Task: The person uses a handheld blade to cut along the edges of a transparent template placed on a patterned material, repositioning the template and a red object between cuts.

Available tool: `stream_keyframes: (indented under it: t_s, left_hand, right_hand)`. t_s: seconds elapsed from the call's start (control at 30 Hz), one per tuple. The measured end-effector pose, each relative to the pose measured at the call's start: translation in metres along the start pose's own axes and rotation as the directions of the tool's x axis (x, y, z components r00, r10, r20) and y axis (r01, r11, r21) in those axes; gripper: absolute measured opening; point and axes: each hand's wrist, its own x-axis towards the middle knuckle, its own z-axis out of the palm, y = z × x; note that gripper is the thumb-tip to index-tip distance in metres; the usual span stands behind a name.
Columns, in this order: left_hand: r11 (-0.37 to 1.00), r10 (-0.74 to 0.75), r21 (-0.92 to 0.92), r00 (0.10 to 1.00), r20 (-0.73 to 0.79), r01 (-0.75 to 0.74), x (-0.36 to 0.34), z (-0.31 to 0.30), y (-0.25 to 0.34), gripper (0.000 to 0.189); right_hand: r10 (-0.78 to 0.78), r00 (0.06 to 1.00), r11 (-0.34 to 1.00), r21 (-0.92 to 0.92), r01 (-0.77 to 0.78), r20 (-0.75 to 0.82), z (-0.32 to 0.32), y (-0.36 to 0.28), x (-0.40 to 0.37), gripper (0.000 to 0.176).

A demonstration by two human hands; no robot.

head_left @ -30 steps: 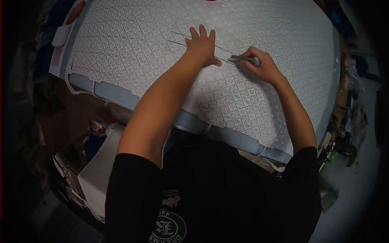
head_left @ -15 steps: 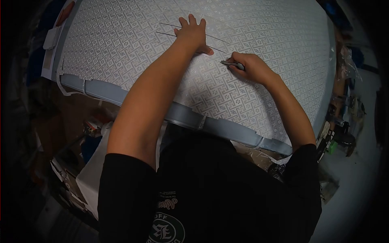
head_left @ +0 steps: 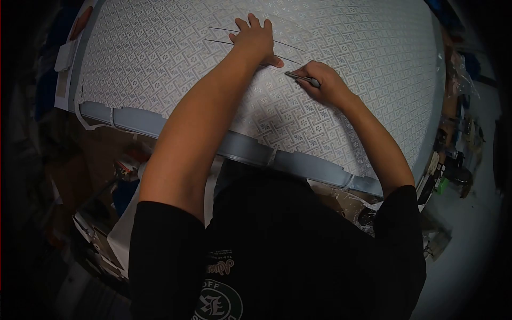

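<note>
My left hand (head_left: 255, 41) lies with fingers spread on a pale patterned fabric (head_left: 298, 117), pressing down between and over two thin dark parallel lines (head_left: 290, 47). Its thumb reaches out to the right, close to the tip of a slim silver-grey pen-like tool (head_left: 305, 79). That tool is pinched in my right hand (head_left: 328, 85), its tip pointing left at the fabric just below the lower line. The tool's exact kind does not show clearly. The geometric and floral fabric spreads over a broad surface, its near edge hanging at a grey-blue border (head_left: 240, 146).
White strips (head_left: 112, 117) cross the border at intervals. A white object (head_left: 65, 57) sits at the left edge. Past the right edge are crumpled clear plastic (head_left: 461, 77) and assorted dark items with a green piece (head_left: 441, 185). White cloth hangs below the left side.
My right hand has shifted slightly up and left, bringing the tool's tip closer to the left thumb. The left hand stays pressed in place with its fingers spread.
</note>
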Motion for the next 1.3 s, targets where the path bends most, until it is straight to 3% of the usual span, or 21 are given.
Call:
stream_keyframes:
  t_s: [0.07, 0.17, 0.27, 0.33, 0.47, 0.63, 0.77, 0.83, 0.93, 1.13, 1.3]
  left_hand:
    - [1.000, 0.006, 0.011, 1.000, 0.009, -0.006, -0.001, -0.001, -0.001, 0.128]
    - [0.999, 0.026, 0.039, 1.000, -0.009, -0.026, 0.003, -0.003, -0.006, 0.118]
    - [0.993, 0.096, 0.065, 0.995, 0.034, -0.098, 0.007, -0.006, -0.023, 0.104]
    - [0.961, 0.228, 0.160, 0.974, 0.005, -0.226, 0.006, -0.013, -0.038, 0.095]
    - [0.962, 0.260, 0.102, 0.965, -0.038, -0.255, 0.006, -0.011, -0.045, 0.089]
    - [0.974, 0.171, 0.156, 0.984, -0.054, -0.161, 0.007, -0.014, -0.054, 0.076]
    - [0.933, 0.253, 0.263, 0.968, 0.004, -0.245, 0.020, -0.023, -0.074, 0.077]
    - [0.856, 0.420, 0.301, 0.905, 0.073, -0.422, 0.029, -0.032, -0.103, 0.081]
    - [0.818, 0.508, 0.295, 0.861, 0.030, -0.493, 0.036, -0.025, -0.121, 0.090]
    - [0.801, 0.560, 0.245, 0.828, 0.016, -0.546, 0.050, -0.018, -0.134, 0.081]
    - [0.772, 0.582, 0.322, 0.813, -0.009, -0.549, 0.050, -0.016, -0.138, 0.074]
  right_hand:
    - [-0.100, 0.993, 0.995, -0.021, 0.099, -0.063, 0.015, 0.001, 0.013, 0.013]
    - [-0.078, 0.995, 0.996, -0.054, 0.075, -0.060, 0.020, -0.007, 0.024, 0.013]
    - [-0.077, 0.995, 0.997, 0.010, 0.077, -0.068, 0.022, -0.003, 0.024, 0.015]
    - [-0.087, 0.994, 0.996, -0.001, 0.088, -0.061, 0.023, -0.002, 0.028, 0.015]
    - [-0.142, 0.984, 0.990, 0.008, 0.143, -0.110, 0.045, -0.010, 0.055, 0.016]
    - [-0.106, 0.983, 0.994, 0.022, 0.110, -0.153, 0.065, -0.025, 0.087, 0.017]
    - [-0.073, 0.993, 0.997, -0.010, 0.072, -0.097, 0.061, -0.030, 0.087, 0.017]
    - [-0.058, 0.996, 0.998, -0.013, 0.057, -0.073, 0.059, -0.030, 0.087, 0.016]
    - [-0.034, 0.999, 0.999, -0.012, 0.034, -0.043, 0.062, -0.033, 0.097, 0.016]
    - [-0.072, 0.991, 0.993, 0.082, 0.082, -0.115, 0.098, -0.050, 0.142, 0.018]
    - [-0.081, 0.977, 0.988, 0.113, 0.105, -0.196, 0.122, -0.052, 0.163, 0.021]
